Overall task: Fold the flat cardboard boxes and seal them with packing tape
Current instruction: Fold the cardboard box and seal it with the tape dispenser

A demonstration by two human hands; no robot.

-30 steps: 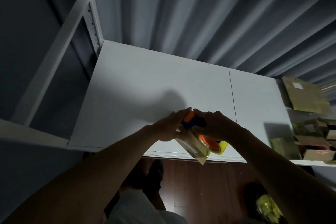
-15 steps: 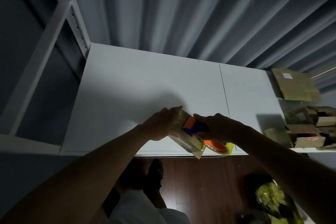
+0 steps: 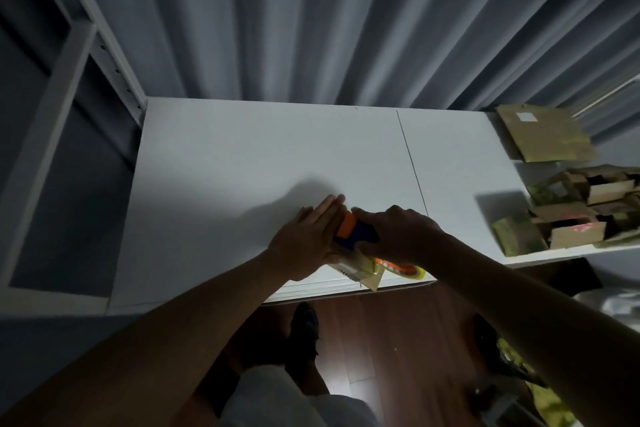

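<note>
Cardboard box (image 3: 358, 269), small, held at near edge of white worktop (image 3: 242, 166), partly hidden by hands. Left hand (image 3: 304, 243): fingers straight, laid flat against box side. Right hand (image 3: 398, 236): curled round orange/blue tape dispenser (image 3: 356, 234), pressed onto box top. Other cardboard boxes (image 3: 575, 215) piled at worktop's right end w/ flat pieces.

Small cardboard box (image 3: 360, 265) at the near table edge, tilted, one corner poking past the edge, mostly hidden by hands. Orange-and-blue tape dispenser (image 3: 356, 234) pressed on top, yellow-rimmed roll at its near end. Flat boxes (image 3: 545, 133) leaning far right; folded boxes (image 3: 575, 215) heaped just nearer
</note>
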